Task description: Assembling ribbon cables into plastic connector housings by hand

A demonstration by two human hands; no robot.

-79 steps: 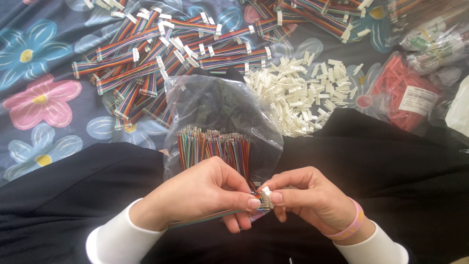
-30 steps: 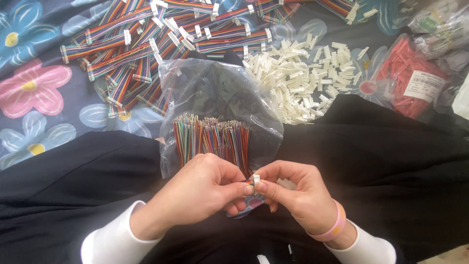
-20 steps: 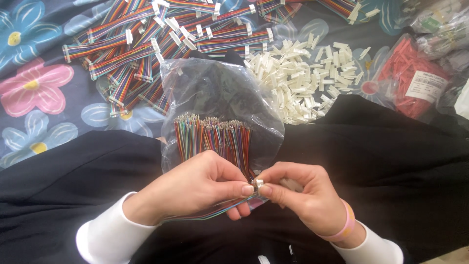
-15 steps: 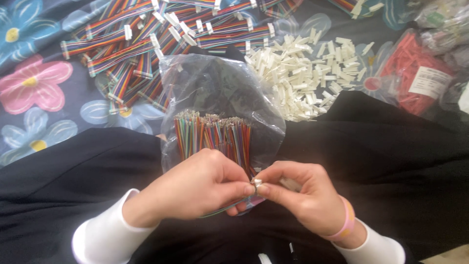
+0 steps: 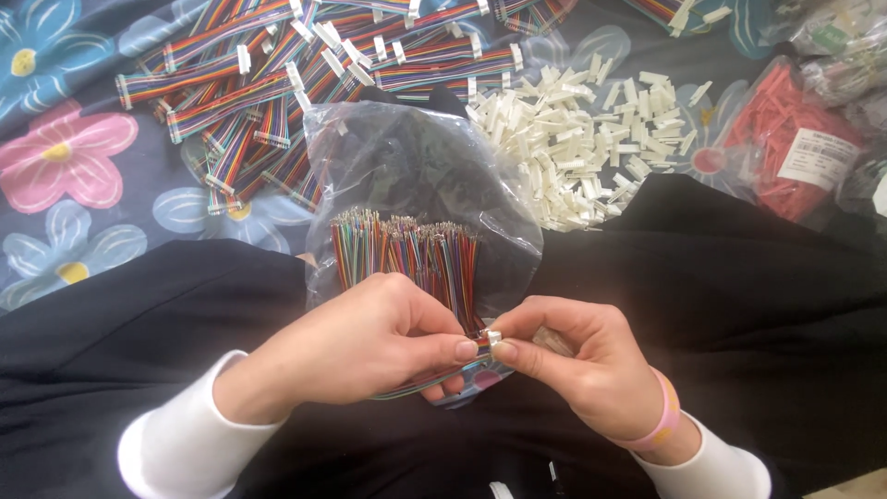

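White connector (image 5: pixel 493 337) mostly hidden between fingertips; ribbon cable (image 5: pixel 416 383) largely covered by left hand (image 5: pixel 370 346).

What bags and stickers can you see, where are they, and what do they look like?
Clear plastic bag: in the middle, above both hands, crinkly, with striped coloured wires sticking out.
Red bag: upper right, clear plastic full of red pieces.
White label: rectangular sticker on the red bag.
Clear bags: top right corner, contents unclear.

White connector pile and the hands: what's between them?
In the head view, a clear plastic bag with upright multicoloured wires sits between the white connector pile and both hands.
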